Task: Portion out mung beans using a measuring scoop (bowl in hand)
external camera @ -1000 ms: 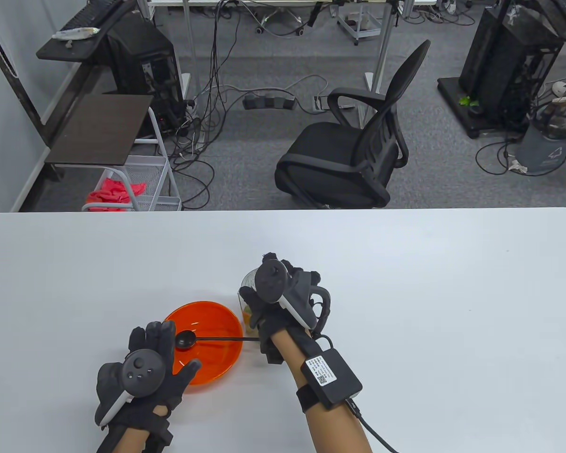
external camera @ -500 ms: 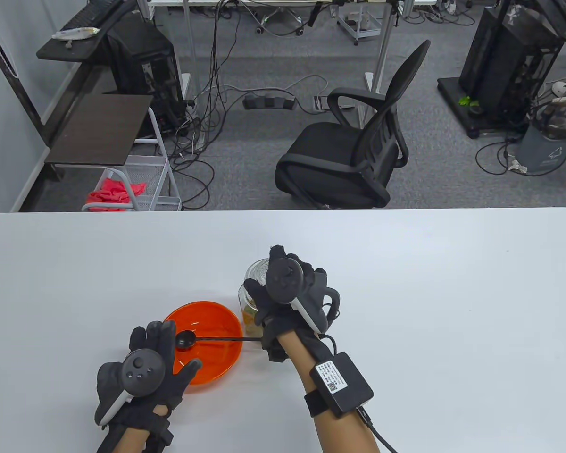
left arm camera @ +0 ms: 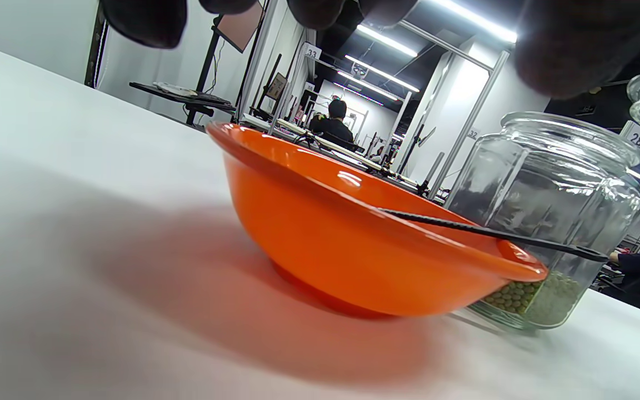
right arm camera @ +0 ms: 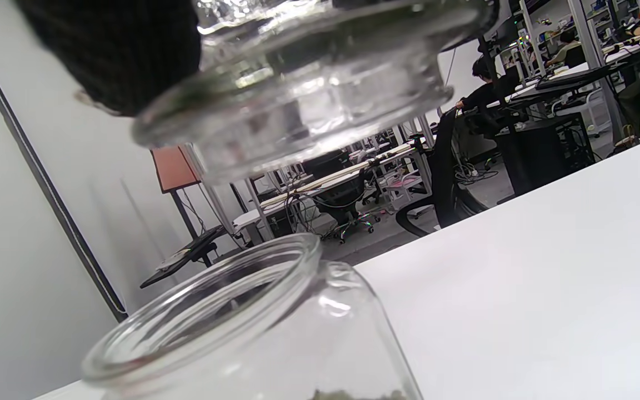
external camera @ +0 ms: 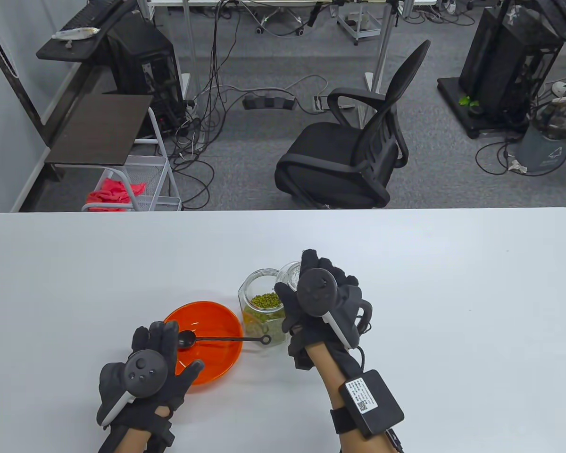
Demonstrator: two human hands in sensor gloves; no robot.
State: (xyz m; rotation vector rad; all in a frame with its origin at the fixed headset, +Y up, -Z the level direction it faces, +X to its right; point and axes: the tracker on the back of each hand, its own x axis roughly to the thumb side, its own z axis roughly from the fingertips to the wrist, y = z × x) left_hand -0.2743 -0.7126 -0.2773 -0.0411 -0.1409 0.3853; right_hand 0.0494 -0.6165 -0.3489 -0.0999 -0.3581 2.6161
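An orange bowl (external camera: 217,351) sits on the white table, also in the left wrist view (left arm camera: 325,239). A black measuring scoop (external camera: 187,339) lies in it, its handle (left arm camera: 492,233) jutting over the rim toward the jar. A glass jar (external camera: 263,314) of green mung beans stands open right of the bowl; it also shows in the left wrist view (left arm camera: 548,200) and the right wrist view (right arm camera: 253,333). My right hand (external camera: 318,297) holds the glass lid (external camera: 290,275) lifted just right of the jar mouth; the lid fills the top of the right wrist view (right arm camera: 309,94). My left hand (external camera: 155,368) rests with fingers spread at the bowl's near-left rim, gripping nothing.
The table's far edge (external camera: 283,210) runs across the middle of the view. A black office chair (external camera: 353,151) stands beyond it. A small side shelf (external camera: 104,130) and a wire basket are at the left, off the table.
My right hand has lifted the glass lid off the jar and moved it right, so the beans now show. The left hand, bowl and scoop have stayed put.
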